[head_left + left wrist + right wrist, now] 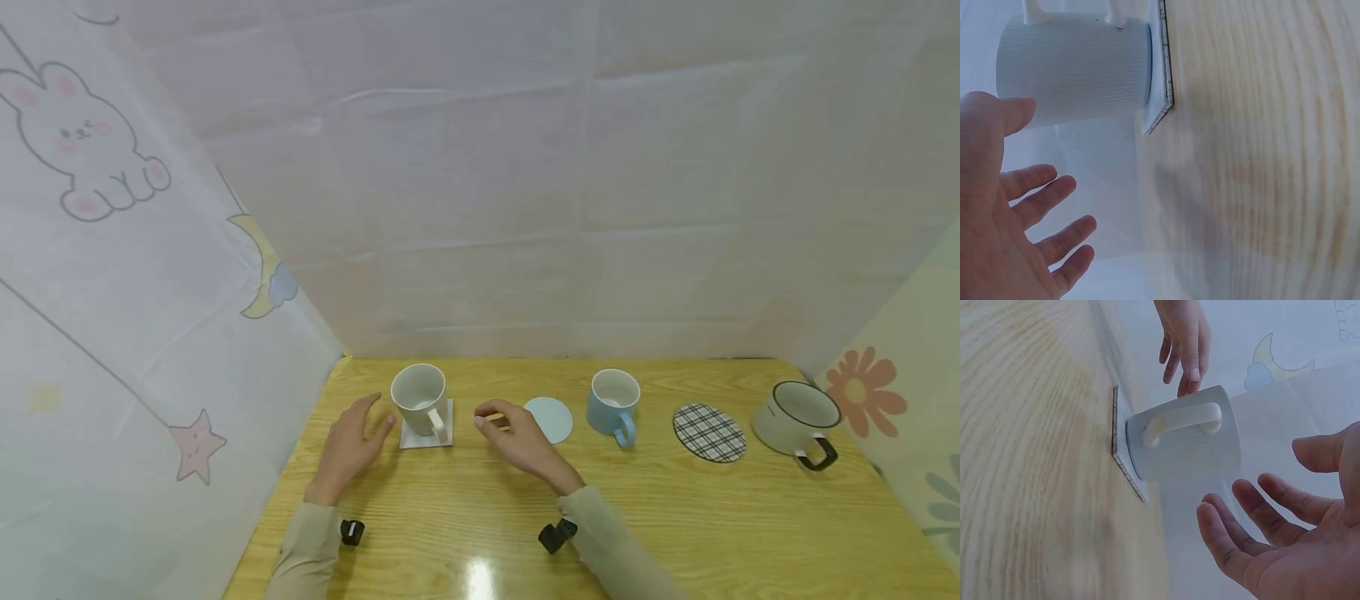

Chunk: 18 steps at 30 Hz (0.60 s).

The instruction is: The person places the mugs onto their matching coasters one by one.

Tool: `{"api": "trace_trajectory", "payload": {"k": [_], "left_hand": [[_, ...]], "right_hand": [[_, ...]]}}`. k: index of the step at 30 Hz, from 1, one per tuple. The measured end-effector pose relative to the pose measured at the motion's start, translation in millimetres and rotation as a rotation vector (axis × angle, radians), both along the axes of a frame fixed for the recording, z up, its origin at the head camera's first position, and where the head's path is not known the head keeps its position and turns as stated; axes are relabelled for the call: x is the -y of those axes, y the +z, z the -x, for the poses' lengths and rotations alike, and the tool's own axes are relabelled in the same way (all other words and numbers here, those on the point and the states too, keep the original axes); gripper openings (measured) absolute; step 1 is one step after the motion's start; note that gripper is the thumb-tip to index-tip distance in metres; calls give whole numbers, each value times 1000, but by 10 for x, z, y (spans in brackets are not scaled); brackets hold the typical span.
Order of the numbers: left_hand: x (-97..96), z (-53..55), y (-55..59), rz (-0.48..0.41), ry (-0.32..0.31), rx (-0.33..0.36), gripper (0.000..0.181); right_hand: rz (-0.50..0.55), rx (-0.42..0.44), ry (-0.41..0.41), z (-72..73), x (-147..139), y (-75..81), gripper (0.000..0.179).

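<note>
A white ribbed mug [417, 400] stands upright on a square white coaster [426, 440] at the left of the table, its handle turned toward me. Just left of the mug is my left hand [349, 446], fingers spread and relaxed, holding nothing; the left wrist view shows the thumb close to the mug [1075, 69], and contact is hard to judge. My right hand [519, 437] hovers right of the mug with loosely bent fingers and nothing in them. In the right wrist view a gap separates its fingers [1216, 534] from the mug [1185, 440].
Behind my right hand lies a round pale blue coaster [551, 419]. Right of it stand a blue mug [611, 404], then a round checked coaster [709, 432], and a white mug with a black rim [787, 421]. Fabric walls [480, 250] border the wooden table [450, 517].
</note>
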<state>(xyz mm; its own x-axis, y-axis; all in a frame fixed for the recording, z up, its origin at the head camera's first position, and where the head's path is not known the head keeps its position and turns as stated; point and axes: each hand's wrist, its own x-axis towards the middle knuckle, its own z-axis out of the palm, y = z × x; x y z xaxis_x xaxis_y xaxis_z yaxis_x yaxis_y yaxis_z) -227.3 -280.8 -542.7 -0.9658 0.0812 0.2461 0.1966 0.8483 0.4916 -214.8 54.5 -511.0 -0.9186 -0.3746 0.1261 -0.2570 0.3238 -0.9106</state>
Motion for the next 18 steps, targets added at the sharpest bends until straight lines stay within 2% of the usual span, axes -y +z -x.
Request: {"api": "trace_trajectory", "payload": {"k": [8,18], "left_hand": [[-37,-7,111,-9,-11,-67,62],[-128,-13,260,-3,-21,-79,66]], "right_hand": [[10,-46,-19,-35,-84,121,33],[36,-54,-34,-64,-202,212,34]]}}
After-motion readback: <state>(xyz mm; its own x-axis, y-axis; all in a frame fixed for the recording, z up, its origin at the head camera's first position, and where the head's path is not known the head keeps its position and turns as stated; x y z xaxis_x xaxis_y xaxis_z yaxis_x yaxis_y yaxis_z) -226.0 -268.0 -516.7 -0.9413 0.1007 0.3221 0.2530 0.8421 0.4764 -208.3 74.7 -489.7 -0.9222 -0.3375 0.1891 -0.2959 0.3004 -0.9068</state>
